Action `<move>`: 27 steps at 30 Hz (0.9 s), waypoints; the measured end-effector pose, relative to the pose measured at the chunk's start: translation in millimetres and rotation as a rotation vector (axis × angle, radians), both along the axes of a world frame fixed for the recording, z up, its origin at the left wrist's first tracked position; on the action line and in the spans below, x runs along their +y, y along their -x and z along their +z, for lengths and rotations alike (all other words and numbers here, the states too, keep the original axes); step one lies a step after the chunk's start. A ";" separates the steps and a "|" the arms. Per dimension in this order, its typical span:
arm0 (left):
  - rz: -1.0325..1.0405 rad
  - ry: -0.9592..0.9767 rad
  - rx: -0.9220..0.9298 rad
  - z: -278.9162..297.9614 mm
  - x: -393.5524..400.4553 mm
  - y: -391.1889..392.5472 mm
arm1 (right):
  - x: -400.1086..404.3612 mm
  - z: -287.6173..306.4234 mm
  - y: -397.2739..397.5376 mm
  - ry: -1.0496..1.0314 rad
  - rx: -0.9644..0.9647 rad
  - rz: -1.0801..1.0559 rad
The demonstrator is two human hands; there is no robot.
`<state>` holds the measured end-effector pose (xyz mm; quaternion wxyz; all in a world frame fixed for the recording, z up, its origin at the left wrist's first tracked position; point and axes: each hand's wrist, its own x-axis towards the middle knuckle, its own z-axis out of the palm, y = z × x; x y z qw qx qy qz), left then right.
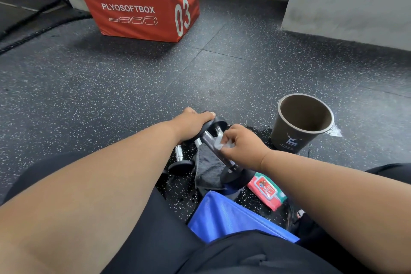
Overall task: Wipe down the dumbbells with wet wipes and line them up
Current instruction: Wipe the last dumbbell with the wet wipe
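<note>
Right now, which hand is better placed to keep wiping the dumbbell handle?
Right. The right hand already pinches the wet wipe against the handle of the tilted dumbbell. The left hand grips the dumbbell's upper end and steadies it, so it is likely best kept there.

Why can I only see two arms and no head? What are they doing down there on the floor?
The camera sits on the person's head and looks down, so you see only their arms. The left hand holds the top end of a black dumbbell to steady it. The fingers of the right hand pinch a white wet wipe against its metal handle. A second dumbbell lies on the speckled floor. Nearby are a red wipes pack, a grey cloth, a brown paper cup and a big red box.
</note>
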<state>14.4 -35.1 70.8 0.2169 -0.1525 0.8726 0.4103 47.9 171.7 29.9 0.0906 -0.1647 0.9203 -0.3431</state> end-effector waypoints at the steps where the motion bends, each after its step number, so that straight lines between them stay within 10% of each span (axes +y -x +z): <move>1: -0.003 0.000 0.001 0.0 -0.1 -0.2 | 1.5 -1.3 -0.6 -0.083 -0.022 0.077; 27: -0.009 -0.026 -0.022 8.0 1.4 -5.7 | 13.3 3.4 8.7 -0.531 -0.163 0.288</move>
